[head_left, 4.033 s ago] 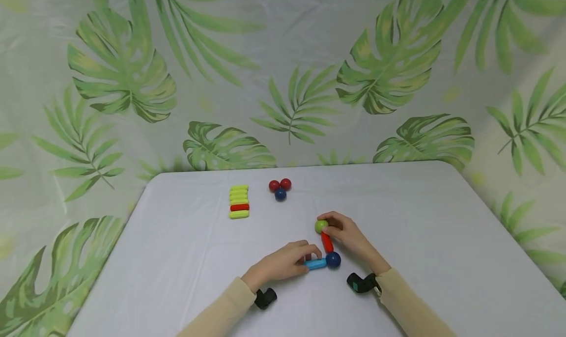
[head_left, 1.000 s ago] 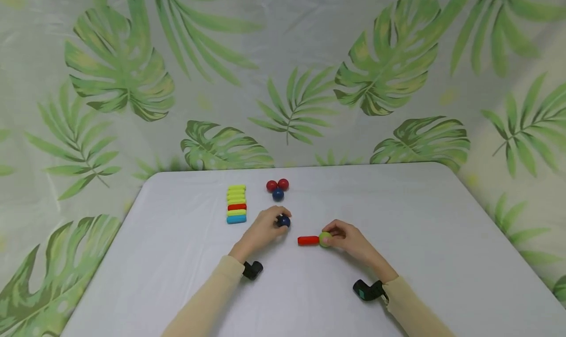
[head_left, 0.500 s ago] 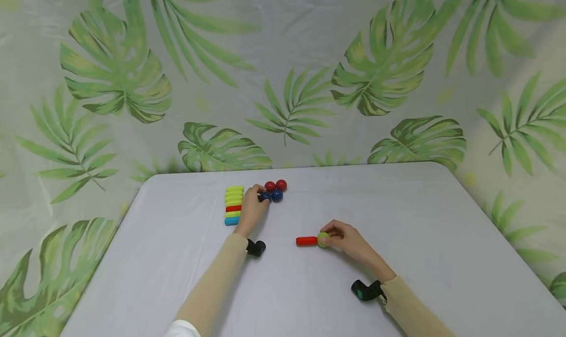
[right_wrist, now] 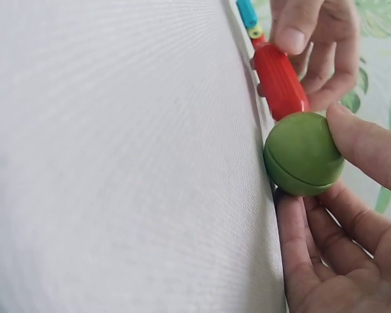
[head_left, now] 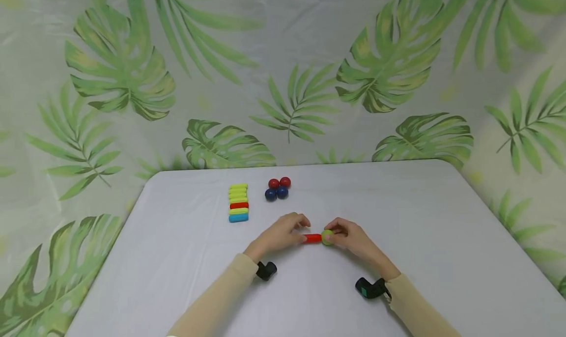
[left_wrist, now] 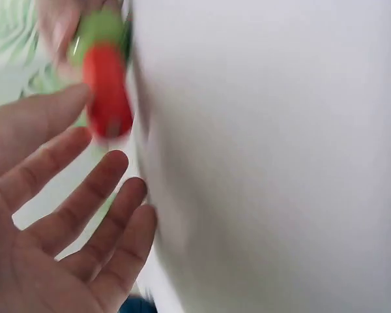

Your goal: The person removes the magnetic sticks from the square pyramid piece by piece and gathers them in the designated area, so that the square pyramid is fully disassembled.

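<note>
My right hand (head_left: 353, 239) pinches a green ball (right_wrist: 303, 153) between thumb and fingers, close over the white tabletop. A red stick (head_left: 312, 238) is joined to the ball's left side and points left. At the free end of that stick is my left hand (head_left: 280, 234). In the left wrist view its fingers (left_wrist: 85, 205) are spread and fairly straight, with the thumb tip beside the red stick. The right wrist view has that thumb overlapping the stick's far end.
Farther back lies a row of yellow-green sticks (head_left: 238, 193) with one red stick (head_left: 239, 206) among them and a blue stick (head_left: 239, 218) at its near end. Right of the row, two red balls (head_left: 285, 182) sit behind two dark blue balls (head_left: 270, 194).
The blue stick and dark blue ball came off the red stick and now lie with the row and the other balls. My left hand has since returned from the balls to the red stick.
</note>
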Demonstrator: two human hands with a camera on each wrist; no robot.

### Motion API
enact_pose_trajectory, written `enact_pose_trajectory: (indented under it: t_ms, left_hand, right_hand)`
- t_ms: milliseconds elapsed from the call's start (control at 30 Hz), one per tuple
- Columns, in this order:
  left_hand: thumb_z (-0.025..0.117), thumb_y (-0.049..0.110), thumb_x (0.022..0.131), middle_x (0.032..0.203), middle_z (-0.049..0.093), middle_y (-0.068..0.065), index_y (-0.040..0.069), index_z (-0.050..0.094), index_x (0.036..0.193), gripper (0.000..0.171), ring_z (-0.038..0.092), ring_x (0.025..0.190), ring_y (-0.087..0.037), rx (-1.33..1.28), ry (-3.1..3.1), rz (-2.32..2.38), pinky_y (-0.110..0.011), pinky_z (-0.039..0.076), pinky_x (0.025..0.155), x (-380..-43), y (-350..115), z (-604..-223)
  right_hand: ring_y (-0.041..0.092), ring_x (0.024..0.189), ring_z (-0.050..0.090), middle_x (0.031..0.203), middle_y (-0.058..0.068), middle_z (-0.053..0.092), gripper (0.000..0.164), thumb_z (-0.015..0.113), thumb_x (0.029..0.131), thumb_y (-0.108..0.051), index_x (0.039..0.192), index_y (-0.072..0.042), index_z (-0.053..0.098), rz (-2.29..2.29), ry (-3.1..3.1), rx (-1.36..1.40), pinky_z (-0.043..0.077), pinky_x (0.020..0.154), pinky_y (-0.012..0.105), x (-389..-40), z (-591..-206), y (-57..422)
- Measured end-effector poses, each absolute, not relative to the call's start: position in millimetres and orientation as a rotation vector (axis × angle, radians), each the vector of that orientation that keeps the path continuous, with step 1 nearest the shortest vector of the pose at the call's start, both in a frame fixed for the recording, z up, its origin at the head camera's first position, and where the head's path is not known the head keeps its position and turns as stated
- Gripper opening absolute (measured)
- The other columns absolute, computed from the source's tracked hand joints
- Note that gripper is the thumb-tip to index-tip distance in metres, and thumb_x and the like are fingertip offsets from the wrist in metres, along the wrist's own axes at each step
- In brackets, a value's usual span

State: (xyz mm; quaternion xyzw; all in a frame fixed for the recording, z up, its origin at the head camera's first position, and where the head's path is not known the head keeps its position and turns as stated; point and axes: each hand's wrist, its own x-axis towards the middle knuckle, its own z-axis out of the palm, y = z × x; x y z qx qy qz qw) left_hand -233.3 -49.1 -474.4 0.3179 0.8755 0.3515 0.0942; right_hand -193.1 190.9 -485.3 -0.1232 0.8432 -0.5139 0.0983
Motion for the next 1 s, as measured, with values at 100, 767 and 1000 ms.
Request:
enact_pose_trajectory:
  t_ms: [100, 767, 1000]
  left_hand:
    - [0.069, 0.011, 0.089, 0.096, 0.061, 0.001, 0.010, 0.062, 0.110, 0.023, 0.055, 0.089, -0.012, 1.031, 2.591, 0.903, -0.024, 0.045, 0.082, -225, -35, -474]
    - [0.073, 0.001, 0.082, 0.094, 0.062, -0.003, 0.008, 0.066, 0.094, 0.016, 0.051, 0.087, -0.021, 0.467, 3.007, 0.969, -0.034, 0.048, 0.079, -210, -150, -464]
    - [0.072, 0.000, 0.082, 0.096, 0.056, -0.006, 0.006, 0.066, 0.093, 0.014, 0.051, 0.091, -0.025, 0.373, 3.089, 0.825, -0.039, 0.049, 0.082, -212, -171, -468]
  right_hand:
    - [0.020, 0.091, 0.058, 0.099, 0.006, 0.063, 0.028, 0.069, 0.090, -0.023, 0.108, -0.003, 0.063, -1.522, 2.496, -0.378, 0.047, 0.079, 0.034, -196, -488, 191]
    - [0.021, 0.093, 0.058, 0.101, 0.005, 0.064, 0.027, 0.068, 0.090, -0.025, 0.107, -0.004, 0.065, -1.454, 2.504, -0.450, 0.046, 0.078, 0.035, -202, -481, 197]
    - [0.020, 0.093, 0.057, 0.100, 0.004, 0.064, 0.029, 0.069, 0.089, -0.027, 0.108, -0.005, 0.066, -1.412, 2.513, -0.393, 0.045, 0.079, 0.034, -222, -476, 178]
